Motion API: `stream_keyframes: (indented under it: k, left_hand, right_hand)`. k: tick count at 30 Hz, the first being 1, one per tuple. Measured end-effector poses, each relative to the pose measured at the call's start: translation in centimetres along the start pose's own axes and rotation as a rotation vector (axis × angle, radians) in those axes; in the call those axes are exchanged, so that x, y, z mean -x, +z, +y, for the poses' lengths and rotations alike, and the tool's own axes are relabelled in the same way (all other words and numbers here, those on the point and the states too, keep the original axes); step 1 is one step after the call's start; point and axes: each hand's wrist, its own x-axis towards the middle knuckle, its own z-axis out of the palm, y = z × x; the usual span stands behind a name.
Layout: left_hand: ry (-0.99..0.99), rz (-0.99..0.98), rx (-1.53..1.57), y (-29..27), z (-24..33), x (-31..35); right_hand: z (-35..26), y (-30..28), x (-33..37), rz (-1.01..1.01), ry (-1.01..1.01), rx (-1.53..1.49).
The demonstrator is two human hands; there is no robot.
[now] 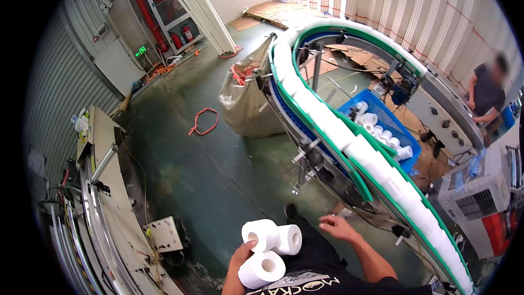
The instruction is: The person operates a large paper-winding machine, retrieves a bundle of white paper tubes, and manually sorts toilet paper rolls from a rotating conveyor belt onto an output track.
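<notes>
Three white toilet paper rolls are clustered against my front: an upper roll (265, 230), a smaller-looking one (284, 241) to its right, and a lower roll (252, 273). My left hand (240, 255) grips them from the left, thumb at the upper roll's core; its other fingers are mostly hidden. To the right, my right hand (337, 228) is held out empty, fingers loosely extended, beside the curved conveyor (357, 183). A line of white rolls (382, 173) fills the conveyor between green guide rails, end to end.
Beneath the conveyor's curve, a blue crate (406, 155) contains several loose rolls. A large beige sack (240, 106) stands left of the conveyor. A long machine (117, 218) runs along the left. Another person (487, 90) works at far right, near a grey cooler-like unit (475, 188).
</notes>
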Motion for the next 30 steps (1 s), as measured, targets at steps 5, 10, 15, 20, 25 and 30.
stream_keyframes:
  k: [5,10,15,20,25,30]
  left_hand:
    - [0.128,0.078,0.169,3.9,15.0,-3.0]
    - [0.408,0.255,-0.029,5.7,28.5,-7.8]
    - [0.391,0.136,0.005,3.1,41.9,-17.5]
    - [0.226,0.068,0.082,4.9,55.3,-25.2]
    - [0.136,0.065,-0.017,5.8,64.4,-31.8]
    - [0.248,0.15,-0.215,9.4,67.6,-35.4]
  right_hand:
    - [-19.2,-2.7,-17.3,-0.046,-0.378,-0.009]
    - [-33.1,-8.5,-38.8,0.325,-0.542,0.044]
    - [-39.7,-19.6,-59.2,0.799,-0.691,0.475]
    - [-43.0,-23.9,-67.9,0.952,-0.48,0.531]
    - [-45.9,-29.0,-77.5,1.0,-0.305,0.603]
    - [-47.9,-37.1,-89.3,0.989,-0.095,0.826]
